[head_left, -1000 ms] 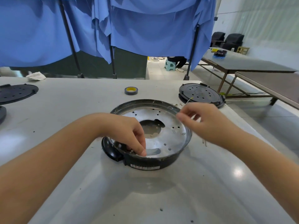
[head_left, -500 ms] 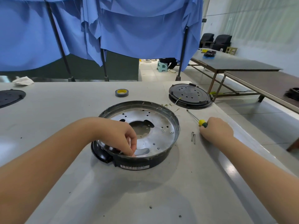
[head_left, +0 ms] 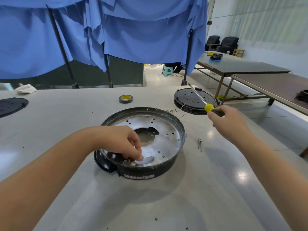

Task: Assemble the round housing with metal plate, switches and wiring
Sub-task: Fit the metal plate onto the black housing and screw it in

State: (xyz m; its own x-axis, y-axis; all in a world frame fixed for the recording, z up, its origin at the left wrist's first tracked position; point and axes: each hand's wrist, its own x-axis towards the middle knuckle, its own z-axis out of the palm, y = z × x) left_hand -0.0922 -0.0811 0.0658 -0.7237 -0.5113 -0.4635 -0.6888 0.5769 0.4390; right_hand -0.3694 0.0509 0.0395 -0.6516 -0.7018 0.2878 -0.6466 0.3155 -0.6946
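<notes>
The round black housing (head_left: pixel 150 172) sits mid-table with a shiny metal plate (head_left: pixel 168 132) seated inside it, holes across its face and a large cut-out in the centre. My left hand (head_left: pixel 123 144) reaches into the near rim, fingertips pinched down on the plate beside a slot; what they pinch is hidden. My right hand (head_left: pixel 228 124) is raised to the right of the housing, holding a screwdriver (head_left: pixel 200 99) with a yellow-green handle, shaft pointing up and away. Two screws (head_left: pixel 200 144) lie on the table right of the housing. Thin wires with ring terminals (head_left: pixel 176 111) lie behind the rim.
A black perforated round cover (head_left: pixel 186 97) lies at the back right near the table edge. A roll of tape (head_left: pixel 125 99) with a yellow core sits behind the housing. Another black disc (head_left: pixel 11 105) lies far left, a white cloth (head_left: pixel 25 88) beyond it. Blue drapes hang behind.
My right hand went from the housing's right rim down to the table, took the screwdriver there, and has now lifted it. My left hand stayed at the near rim.
</notes>
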